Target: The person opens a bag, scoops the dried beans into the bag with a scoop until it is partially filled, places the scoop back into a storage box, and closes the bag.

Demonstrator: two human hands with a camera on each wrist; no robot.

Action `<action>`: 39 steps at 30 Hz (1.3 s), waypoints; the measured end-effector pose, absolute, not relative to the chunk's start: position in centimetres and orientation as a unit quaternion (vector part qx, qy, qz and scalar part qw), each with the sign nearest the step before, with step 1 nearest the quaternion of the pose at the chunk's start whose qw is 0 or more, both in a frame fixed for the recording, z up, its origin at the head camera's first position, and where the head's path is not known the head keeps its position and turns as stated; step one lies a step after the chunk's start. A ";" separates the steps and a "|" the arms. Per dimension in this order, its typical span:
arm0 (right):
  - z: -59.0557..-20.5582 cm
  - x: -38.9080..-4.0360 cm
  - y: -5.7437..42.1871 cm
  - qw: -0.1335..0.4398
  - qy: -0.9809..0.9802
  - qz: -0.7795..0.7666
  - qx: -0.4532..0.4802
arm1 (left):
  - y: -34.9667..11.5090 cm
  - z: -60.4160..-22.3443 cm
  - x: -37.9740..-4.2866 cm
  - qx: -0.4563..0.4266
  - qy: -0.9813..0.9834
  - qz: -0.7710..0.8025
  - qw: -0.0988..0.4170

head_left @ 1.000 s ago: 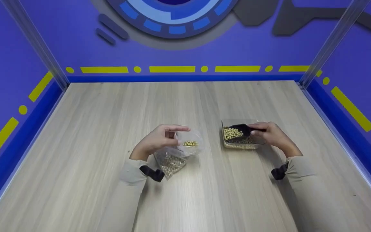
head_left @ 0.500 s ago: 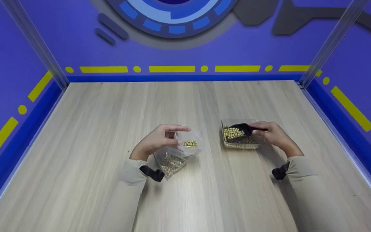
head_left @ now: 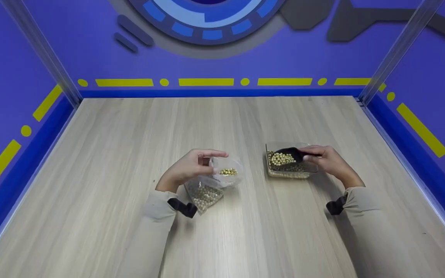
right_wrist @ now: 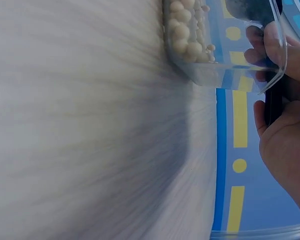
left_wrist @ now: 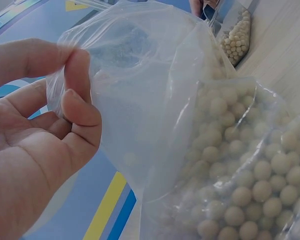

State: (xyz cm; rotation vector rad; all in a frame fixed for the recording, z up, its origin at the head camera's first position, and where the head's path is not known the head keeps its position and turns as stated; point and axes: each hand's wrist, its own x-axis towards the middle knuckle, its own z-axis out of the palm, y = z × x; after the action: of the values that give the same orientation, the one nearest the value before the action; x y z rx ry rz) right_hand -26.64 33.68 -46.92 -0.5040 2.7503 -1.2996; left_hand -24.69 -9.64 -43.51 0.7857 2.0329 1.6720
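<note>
My left hand (head_left: 191, 166) pinches the rim of a clear plastic bag (left_wrist: 135, 100), keeping its mouth spread wide. Round beige beans (left_wrist: 260, 195), like soybeans, fill the bag's lower part, and more show through its opening in the head view. My right hand (head_left: 325, 160) grips the handle of a black scoop (head_left: 298, 153), its bowl heaped with yellowish beans (head_left: 283, 158). The scoop sits at the top of a clear rectangular container (head_left: 313, 168), over a layer of the same beans. In the right wrist view, fingers curl round the black handle (right_wrist: 274, 102) beside the container's wall.
Bag and container stand apart on a light wood-grain table (head_left: 222, 123), with a strip of tabletop between them. Blue panels (head_left: 222, 69) with yellow marks enclose the back and both sides. Each wrist wears a black strap mount (head_left: 182, 207).
The scoop has risen and tilted slightly within the container, its load of beans now showing as a distinct heap. The left hand and the bag stay in place.
</note>
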 end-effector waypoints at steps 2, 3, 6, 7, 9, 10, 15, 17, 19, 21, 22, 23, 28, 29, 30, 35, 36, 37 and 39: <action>-47.0 -26.6 33.7 0.027 0.891 -0.422 -0.164 | -9.6 -43.6 -24.7 0.283 0.724 0.597 0.196; -47.0 -26.6 33.7 0.026 0.892 -0.421 -0.163 | -9.6 -43.6 -24.8 0.284 0.723 0.598 0.196; -47.0 -26.6 33.7 0.029 0.891 -0.426 -0.154 | -9.6 -43.6 -24.8 0.284 0.723 0.598 0.197; -47.0 -26.6 33.7 0.030 0.890 -0.430 -0.152 | -9.6 -43.6 -24.8 0.283 0.724 0.598 0.197; -47.0 -26.6 33.8 0.033 0.885 -0.441 -0.145 | -9.6 -43.6 -24.7 0.281 0.723 0.599 0.198; -47.0 -26.7 33.8 0.035 0.882 -0.449 -0.143 | -9.6 -43.6 -24.7 0.281 0.722 0.600 0.200; -46.6 -26.8 33.7 0.033 0.868 -0.476 -0.142 | -9.6 -43.7 -24.8 0.282 0.719 0.602 0.201; -46.3 -26.9 33.7 0.029 0.865 -0.480 -0.145 | -9.7 -43.7 -24.8 0.285 0.721 0.600 0.199; -46.0 -26.9 33.6 0.022 0.862 -0.484 -0.149 | -9.7 -43.6 -24.7 0.281 0.717 0.604 0.204; -45.6 -26.9 33.4 0.017 0.860 -0.487 -0.153 | -9.7 -43.6 -24.7 0.278 0.713 0.609 0.209; -45.4 -26.9 33.3 0.013 0.858 -0.488 -0.158 | -9.6 -43.6 -24.7 0.277 0.711 0.611 0.211; -45.2 -26.9 33.1 0.010 0.857 -0.489 -0.162 | -9.6 -43.6 -24.7 0.275 0.709 0.614 0.213; -44.4 -27.0 32.1 0.005 0.856 -0.486 -0.176 | -9.6 -43.5 -24.7 0.276 0.707 0.614 0.217; -44.2 -27.0 31.9 0.006 0.858 -0.482 -0.176 | -9.6 -43.5 -24.7 0.276 0.708 0.613 0.217; -44.1 -27.0 31.7 0.008 0.862 -0.476 -0.174 | -9.6 -43.5 -24.7 0.276 0.709 0.612 0.217; -43.6 -27.0 30.6 0.014 0.867 -0.467 -0.175 | -9.6 -43.5 -24.7 0.279 0.716 0.604 0.214; -43.5 -27.1 30.4 0.013 0.867 -0.466 -0.178 | -9.6 -43.5 -24.7 0.279 0.716 0.603 0.214; -43.5 -27.1 30.2 0.013 0.865 -0.467 -0.184 | -9.6 -43.4 -24.7 0.278 0.716 0.604 0.214; -43.4 -27.2 29.7 0.009 0.861 -0.469 -0.194 | -9.6 -43.4 -24.6 0.278 0.714 0.605 0.214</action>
State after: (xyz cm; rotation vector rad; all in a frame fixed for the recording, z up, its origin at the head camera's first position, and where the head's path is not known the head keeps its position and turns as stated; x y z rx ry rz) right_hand -27.15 29.72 -43.38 -0.6073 2.6895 -1.4660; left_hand -24.65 -9.57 -43.44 0.7716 1.9817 1.6788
